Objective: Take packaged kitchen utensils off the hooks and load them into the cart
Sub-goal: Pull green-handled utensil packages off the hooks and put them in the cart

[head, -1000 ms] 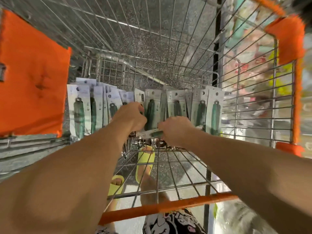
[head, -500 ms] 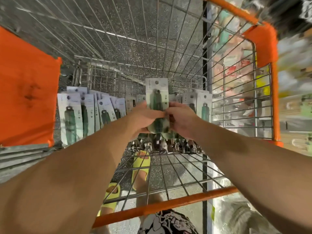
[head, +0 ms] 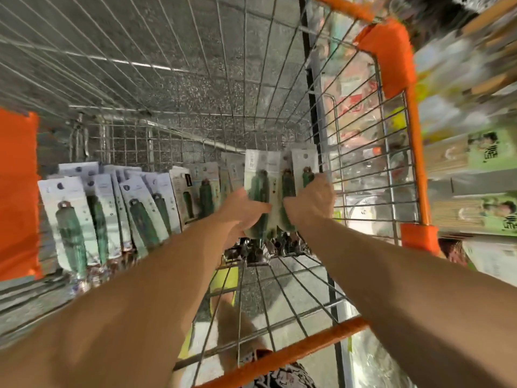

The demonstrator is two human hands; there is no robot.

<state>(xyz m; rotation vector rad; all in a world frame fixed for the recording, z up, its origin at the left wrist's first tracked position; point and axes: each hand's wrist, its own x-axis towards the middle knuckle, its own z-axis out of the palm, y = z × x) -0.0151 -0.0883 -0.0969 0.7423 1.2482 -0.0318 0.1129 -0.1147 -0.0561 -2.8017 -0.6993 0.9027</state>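
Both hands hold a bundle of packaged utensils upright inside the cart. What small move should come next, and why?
Probably lower the bundle and set it at the right end of the standing row. The left hand and right hand hold it upright beside the cart's right wall.

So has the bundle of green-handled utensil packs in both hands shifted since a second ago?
Yes. The bundle of green-handled utensil packs moved rightward, toward the wire cart's right side wall.

Speckled grey floor (head: 179, 88) fills the far and near ground, seen through wire mesh. At right, blurred store shelves (head: 475, 175) carry green and tan boxed goods, with wooden items above at the far right. Lighting is bright and even.
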